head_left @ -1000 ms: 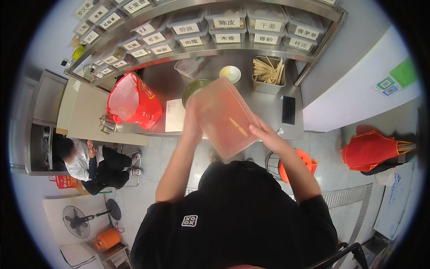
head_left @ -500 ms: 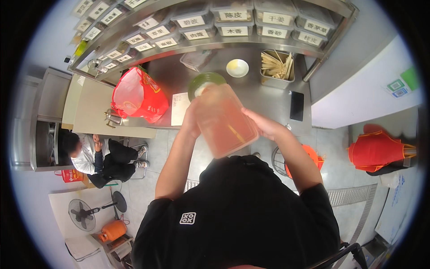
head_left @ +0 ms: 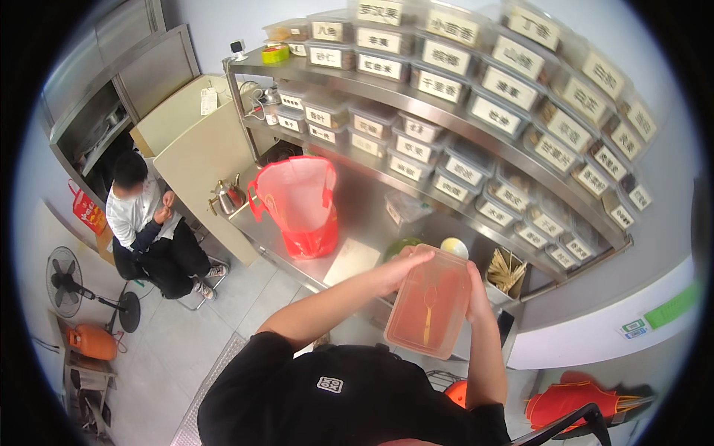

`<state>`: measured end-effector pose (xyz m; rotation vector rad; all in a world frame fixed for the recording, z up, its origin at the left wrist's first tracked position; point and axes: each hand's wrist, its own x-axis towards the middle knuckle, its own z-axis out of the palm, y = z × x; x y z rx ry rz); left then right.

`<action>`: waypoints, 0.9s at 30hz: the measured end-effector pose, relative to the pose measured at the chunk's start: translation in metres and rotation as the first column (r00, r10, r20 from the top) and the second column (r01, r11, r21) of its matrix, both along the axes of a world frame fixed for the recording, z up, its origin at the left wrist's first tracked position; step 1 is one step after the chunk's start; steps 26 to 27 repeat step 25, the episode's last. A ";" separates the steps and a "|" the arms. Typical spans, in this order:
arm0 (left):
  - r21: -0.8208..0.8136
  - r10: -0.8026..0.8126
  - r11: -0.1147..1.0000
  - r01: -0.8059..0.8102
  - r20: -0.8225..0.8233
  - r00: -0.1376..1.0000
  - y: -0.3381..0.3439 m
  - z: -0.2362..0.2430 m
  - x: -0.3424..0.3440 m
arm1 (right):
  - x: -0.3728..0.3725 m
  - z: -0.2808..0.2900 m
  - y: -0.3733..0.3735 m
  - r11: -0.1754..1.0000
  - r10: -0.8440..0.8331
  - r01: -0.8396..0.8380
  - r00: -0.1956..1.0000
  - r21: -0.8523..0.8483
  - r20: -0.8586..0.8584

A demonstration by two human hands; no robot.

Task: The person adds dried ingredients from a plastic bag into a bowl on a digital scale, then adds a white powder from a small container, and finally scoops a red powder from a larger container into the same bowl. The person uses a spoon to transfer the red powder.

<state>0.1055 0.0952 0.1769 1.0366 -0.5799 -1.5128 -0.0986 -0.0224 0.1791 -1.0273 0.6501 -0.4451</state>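
A rectangular plastic box with a translucent lid and orange-red contents is held between my two hands, tilted above the counter's front edge. Through the lid a yellowish spoon shows. My left hand grips the box's upper left side; my right hand clasps its right edge. Just beyond the box, partly covered by it, lies a green bowl. A small white bowl with something yellow inside stands beside that. Left of my left hand is a sheet of paper.
A red bag stands open on the steel counter. Labelled plastic boxes fill the shelves above. Wooden sticks fill a metal container at right. A seated person is at left, near a kettle and a fan.
The whole view has swung left, bringing more shelving and the seated person into sight. Both hands still hold the box, which now leans the other way, its spoon more clearly visible.
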 end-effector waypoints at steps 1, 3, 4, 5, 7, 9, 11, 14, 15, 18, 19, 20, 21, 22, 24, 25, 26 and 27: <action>-0.012 -0.001 1.000 0.001 0.023 1.000 0.014 -0.005 0.008 | 0.014 0.002 0.005 0.999 -0.037 0.037 0.999 -0.008 -0.008; -0.033 0.002 0.999 0.001 0.082 0.997 0.039 -0.009 0.033 | 0.042 0.017 0.011 0.995 -0.092 0.094 0.994 -0.036 0.053; -0.108 -0.049 0.992 0.064 0.136 0.989 0.053 -0.011 0.046 | 0.053 0.025 0.016 0.989 -0.141 0.143 0.988 -0.038 0.064; -0.181 -0.096 0.975 0.132 0.192 0.977 0.067 -0.009 0.063 | 0.066 0.036 0.019 0.985 -0.155 0.162 0.983 -0.062 0.104; -0.251 -0.140 0.942 0.224 0.313 0.939 0.080 0.008 0.100 | 0.090 0.061 0.026 0.967 -0.226 0.240 0.963 -0.088 0.147; -0.183 -0.172 0.945 0.271 0.425 0.889 0.097 0.038 0.125 | 0.118 0.081 0.039 0.937 -0.256 0.300 0.939 -0.180 0.230; -0.261 -0.107 0.938 0.230 0.412 0.905 0.110 0.080 0.152 | 0.131 0.099 0.054 0.913 -0.311 0.377 0.890 -0.155 0.332; -0.328 -0.097 0.933 0.147 0.164 0.982 0.113 0.156 0.204 | 0.124 0.123 0.072 0.968 -0.157 0.237 0.831 -0.085 0.533; -0.373 -0.034 0.926 0.064 0.087 0.996 0.112 0.181 0.217 | 0.123 0.124 0.075 0.953 -0.132 0.242 0.874 -0.184 0.467; -0.600 0.199 0.787 -0.142 0.029 0.980 0.103 0.252 0.263 | 0.108 0.117 0.083 0.918 -0.040 0.161 0.947 -0.362 0.320; -0.696 0.276 0.696 -0.177 0.031 0.961 0.097 0.275 0.280 | 0.102 0.111 0.087 0.920 -0.097 0.184 0.963 -0.346 0.253; -0.713 0.308 0.679 -0.173 0.062 0.949 0.094 0.296 0.300 | 0.096 0.104 0.092 0.915 -0.132 0.199 0.970 -0.350 0.205; -0.787 0.283 0.611 -0.080 0.123 0.951 0.092 0.316 0.320 | 0.092 0.094 0.095 0.915 -0.174 0.219 0.972 -0.340 0.158; -0.761 0.331 0.638 -0.121 0.129 0.935 0.084 0.337 0.339 | 0.086 0.084 0.093 0.894 -0.192 0.230 0.972 -0.384 0.133; -0.751 0.329 0.652 -0.103 0.158 0.931 0.080 0.359 0.367 | 0.071 0.062 0.094 0.879 -0.256 0.271 0.962 -0.392 0.092; -0.727 0.328 0.677 -0.112 0.162 0.931 0.079 0.348 0.369 | 0.064 0.054 0.092 0.884 -0.224 0.223 0.974 -0.411 0.048; -0.727 0.328 0.677 -0.112 0.162 0.931 0.079 0.348 0.369 | 0.064 0.054 0.092 0.884 -0.224 0.223 0.974 -0.411 0.048; -0.727 0.328 0.677 -0.112 0.162 0.931 0.079 0.348 0.369 | 0.064 0.054 0.092 0.884 -0.224 0.223 0.974 -0.411 0.048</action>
